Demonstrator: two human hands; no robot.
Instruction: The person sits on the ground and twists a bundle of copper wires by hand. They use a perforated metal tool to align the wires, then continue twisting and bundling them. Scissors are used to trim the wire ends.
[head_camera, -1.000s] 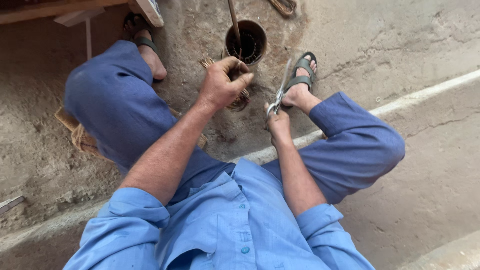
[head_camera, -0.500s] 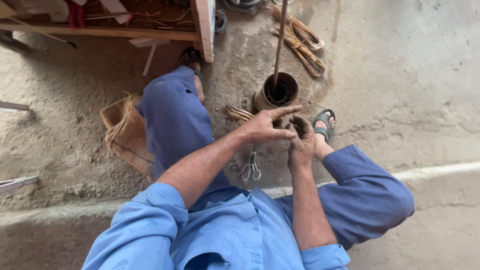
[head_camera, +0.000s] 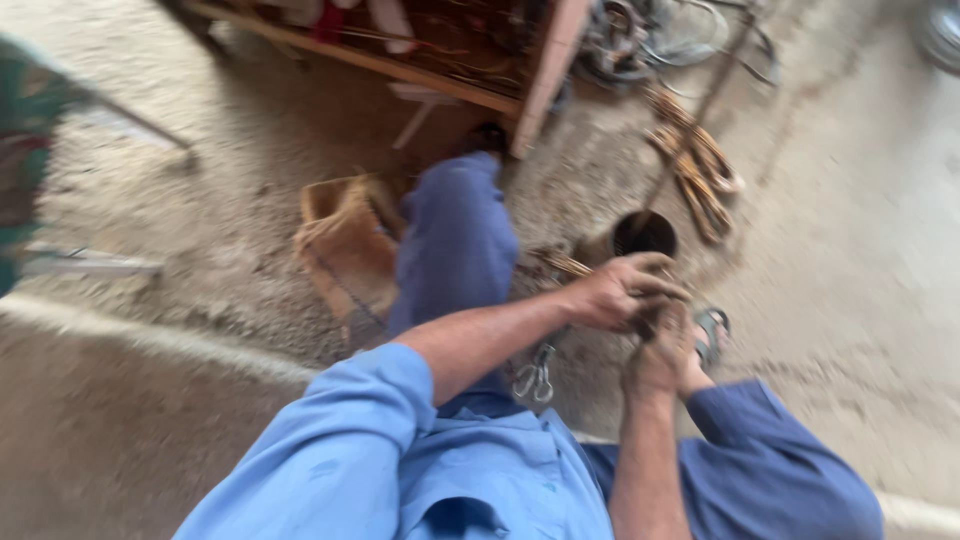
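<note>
Left hand (head_camera: 620, 292): fingers curled over a small dark thing, meeting the right hand; what exactly it pinches cannot be told through the blur.
Right hand (head_camera: 662, 358): closed into a loose fist just under the left, touching it; it seems to hold the same small piece, though its contents are hidden.
Worked piece: between the two hands, above the floor and in front of the knees; too smeared to name.
Scissors (head_camera: 536, 380): metal, lying loose below the left forearm, held by neither hand.
Dark pot (head_camera: 643, 233): round, open-mouthed, standing on the concrete floor (head_camera: 850, 250) just beyond the hands, with a thin rod rising from it.
Reed bundles (head_camera: 698, 170): tan strips lying on the floor past the pot, near the wooden frame (head_camera: 545, 75).
Basket piece (head_camera: 345, 240): woven, tan, on the floor beside the left leg.
Progress, as judged: handwork under way at the grip; bundles look unused, so much material seems left.
</note>
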